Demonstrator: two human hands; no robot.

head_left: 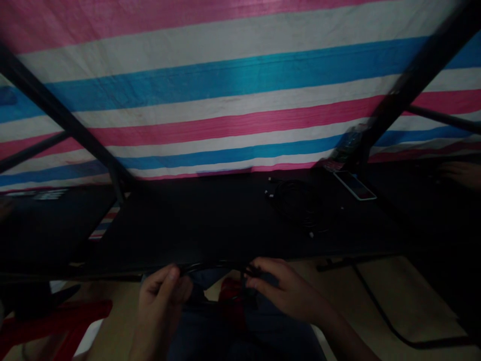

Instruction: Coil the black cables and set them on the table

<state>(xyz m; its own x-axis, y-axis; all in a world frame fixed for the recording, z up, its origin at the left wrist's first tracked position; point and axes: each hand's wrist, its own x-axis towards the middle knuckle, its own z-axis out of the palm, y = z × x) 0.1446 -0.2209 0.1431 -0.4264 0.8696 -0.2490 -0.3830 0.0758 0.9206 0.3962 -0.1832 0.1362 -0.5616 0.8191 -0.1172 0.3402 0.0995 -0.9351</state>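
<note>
A coiled black cable (214, 265) is stretched as a loop between my two hands, just off the near edge of the black table and above my lap. My left hand (163, 296) is closed on the loop's left side, thumb on top. On the right side, my right hand (281, 288) pinches the coil between thumb and fingers. More coiled black cables (298, 200) with light-coloured plug ends lie on the table beyond my right hand. The lower part of the held loop is dim against my dark clothes.
A phone with a pale frame (355, 185) lies right of the cables, by clear plastic packaging (347, 148). Dark metal frame bars (67, 118) rise at both sides before a striped sheet (233, 110). Another person's hand (460, 173) shows far right. A red stool (56, 326) stands lower left.
</note>
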